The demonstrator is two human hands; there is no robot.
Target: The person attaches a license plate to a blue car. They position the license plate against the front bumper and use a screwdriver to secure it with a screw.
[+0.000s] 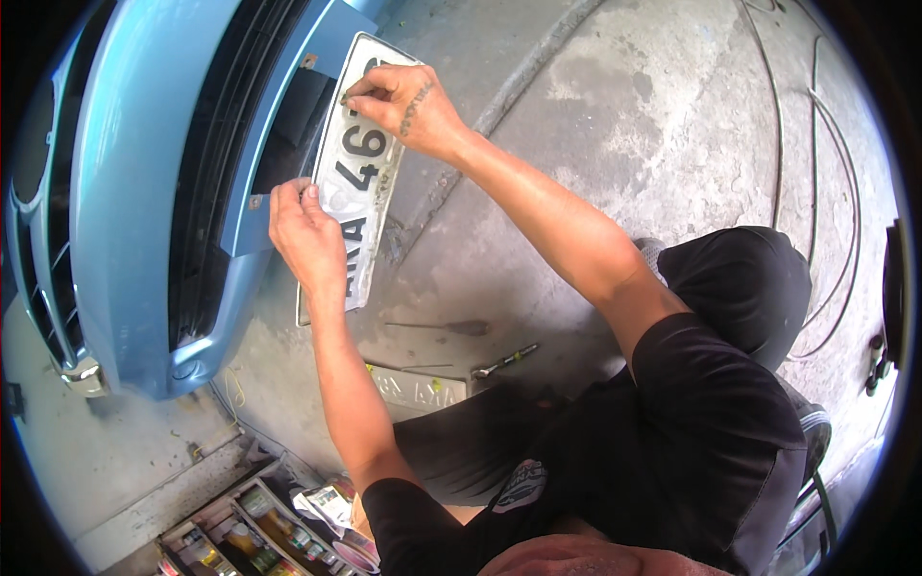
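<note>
A white license plate point(368, 173) with dark characters is held at a slant beside the front bumper point(134, 240) of a light blue car. My left hand point(305, 235) has its thumb and fingers closed on the plate's edge nearest the bumper. Farther up the plate, my right hand point(413, 108) is pinched at the same edge, over the plate's face. Something small and dark shows at those fingertips, too small to name. Between the plate and the car a dark recess point(293, 125) opens in a blue mounting panel point(248, 206) with small rusty fixings.
On the concrete floor lie a screwdriver point(461, 327), a ratchet wrench point(506, 361), a thin rod point(427, 366) and a second, pale plate point(419, 390). A tray of bottles and cans point(240, 538) stands at the lower left. Dark cables point(850, 192) curve along the right.
</note>
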